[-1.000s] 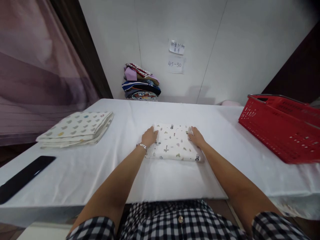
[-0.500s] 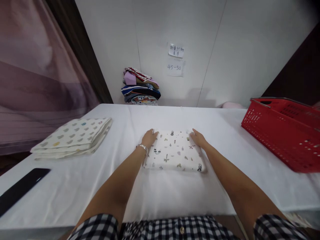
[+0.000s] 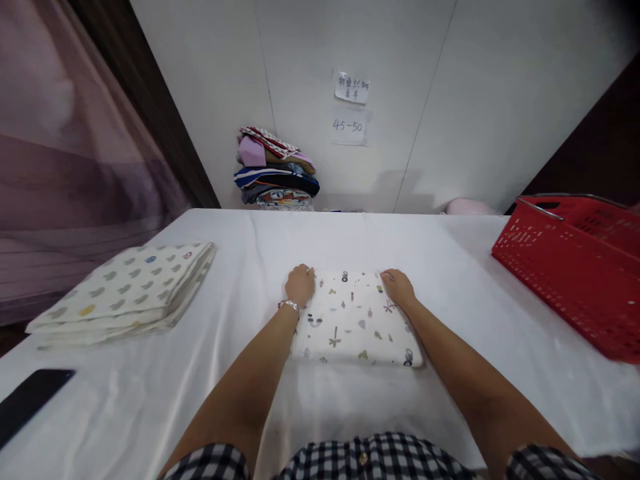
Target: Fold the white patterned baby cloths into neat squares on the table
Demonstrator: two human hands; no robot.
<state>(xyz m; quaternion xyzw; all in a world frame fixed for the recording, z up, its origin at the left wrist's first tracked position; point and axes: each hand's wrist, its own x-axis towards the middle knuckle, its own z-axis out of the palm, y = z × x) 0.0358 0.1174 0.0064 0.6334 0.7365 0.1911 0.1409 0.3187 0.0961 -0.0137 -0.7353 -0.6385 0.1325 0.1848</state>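
A folded white cloth (image 3: 353, 320) printed with small plants and figures lies flat in front of me on the white-covered table. At its far left corner, my left hand (image 3: 301, 285) is closed, thumb side on the edge, with a silver bracelet at the wrist. My right hand (image 3: 399, 287) grips the far right corner in the same way, fingers curled. The fingertips of both hands are partly hidden at the edge. Off to the left lies a second folded cloth (image 3: 135, 283), white with grey cloud-like shapes.
A black phone-like slab (image 3: 33, 403) rests at the table's near left. On the right stands a red perforated basket (image 3: 575, 267). Behind the table's far edge, a stack of folded fabrics (image 3: 275, 167) sits against the wall, below and left of paper signs (image 3: 351, 107).
Both hands have gone from lying along the cloth's far corners to being more curled over them. The view has tilted and shifted slightly; the cloth appears nearer to me.
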